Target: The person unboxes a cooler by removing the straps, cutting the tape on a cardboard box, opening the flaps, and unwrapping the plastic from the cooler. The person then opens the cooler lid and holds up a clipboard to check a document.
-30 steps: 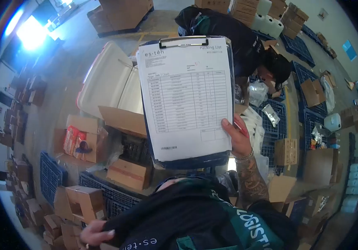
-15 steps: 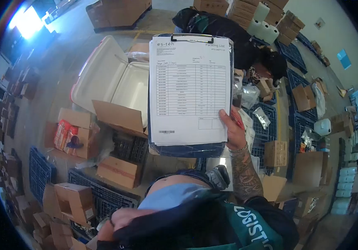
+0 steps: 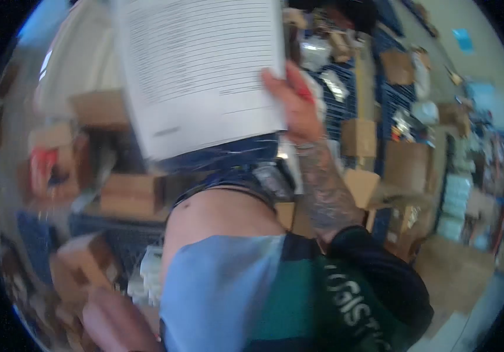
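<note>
My right hand (image 3: pixel 300 111) grips the right edge of a blue clipboard (image 3: pixel 222 154), thumb over the front. Printed sheets with a ruled table (image 3: pixel 205 70) lie on the clipboard; blur hides their wording, and the top is cut off by the frame. Something slim and red (image 3: pixel 300 88), like a pen, sticks out by the fingers of that hand. At the lower left my left hand (image 3: pixel 114 322) is smeared by motion, near an open cardboard box (image 3: pixel 90 258). Its fingers cannot be made out.
Behind the clipboard stands a large white cooler (image 3: pixel 85 58) with its lid up. Cardboard boxes (image 3: pixel 129 195) and blue pallets (image 3: pixel 392 88) surround me. A co-worker's dark head (image 3: pixel 360 12) shows at the top. White jugs (image 3: pixel 456 196) line the right side.
The view has shifted, and the clipboard now sits higher and further left, tilted. My left hand has moved from beside my waist out to the lower left. My right hand keeps its grip.
</note>
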{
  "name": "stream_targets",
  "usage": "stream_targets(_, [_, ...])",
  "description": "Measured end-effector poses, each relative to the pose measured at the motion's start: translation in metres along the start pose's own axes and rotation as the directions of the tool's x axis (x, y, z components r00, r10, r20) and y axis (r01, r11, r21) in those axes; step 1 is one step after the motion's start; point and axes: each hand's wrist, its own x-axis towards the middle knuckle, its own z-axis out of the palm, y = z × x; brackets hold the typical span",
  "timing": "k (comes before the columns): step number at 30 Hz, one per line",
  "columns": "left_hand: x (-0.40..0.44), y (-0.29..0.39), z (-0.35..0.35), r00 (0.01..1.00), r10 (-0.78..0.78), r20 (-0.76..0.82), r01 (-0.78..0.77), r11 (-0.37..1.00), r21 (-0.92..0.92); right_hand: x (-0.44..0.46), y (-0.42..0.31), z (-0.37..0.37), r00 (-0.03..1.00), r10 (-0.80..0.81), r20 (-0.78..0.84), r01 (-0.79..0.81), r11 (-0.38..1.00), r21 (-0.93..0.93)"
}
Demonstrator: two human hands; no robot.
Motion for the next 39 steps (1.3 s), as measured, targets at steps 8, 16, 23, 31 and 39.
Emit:
stream_targets(8, [-0.001, 0.021, 0.043, 0.976, 0.188, -0.111, -0.182, 0.981, 0.063, -0.008, 0.008, 0.002, 0.994, -0.051, -0.095, 0.035, 0.986, -0.162])
stream_targets(16, [-0.029, 0.010, 0.036, 0.989, 0.136, -0.060, -0.127, 0.983, 0.132, -0.003, 0.007, 0.016, 0.993, -0.116, 0.036, 0.120, 0.984, -0.134])
stream_targets(23, [-0.080, -0.037, 0.003, 0.888, -0.319, -0.330, 0.407, 0.880, 0.244, -0.008, 0.002, 0.034, 0.984, -0.154, 0.093, 0.164, 0.980, -0.115])
stream_targets(31, [-0.231, -0.122, 0.009, 0.241, -0.679, -0.693, 0.920, 0.388, -0.061, -0.012, -0.006, 0.039, 0.972, -0.156, 0.175, 0.162, 0.987, -0.022])
stream_targets(39, [-0.241, -0.174, -0.009, 0.271, -0.698, -0.663, 0.951, 0.299, 0.074, 0.001, -0.033, 0.041, 0.943, -0.131, 0.305, 0.162, 0.984, -0.076])
